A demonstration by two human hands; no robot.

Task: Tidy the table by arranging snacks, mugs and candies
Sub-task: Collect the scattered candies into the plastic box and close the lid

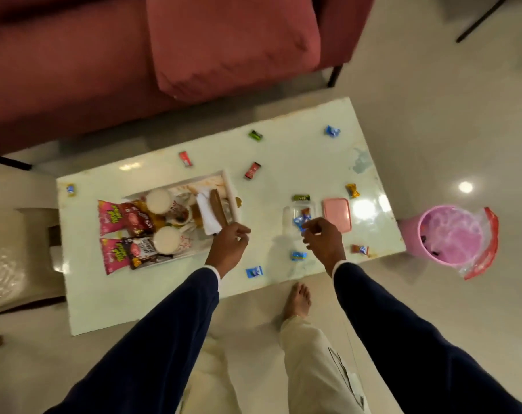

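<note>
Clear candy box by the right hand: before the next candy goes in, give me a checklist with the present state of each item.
1. Clear box uncovered: ok, the pink lid lies beside it on the table.
2. Box has room: ok, only a few candies show inside.
3. Right hand over the box: ok, at its near edge.
4. Right hand carries a candy: cannot tell, fingers curled, grasp blurred.
5. Left hand free: cannot tell, it is at the white cloth on the tray.
6. Loose candies remaining: not ok, a green candy and others are scattered.
</note>
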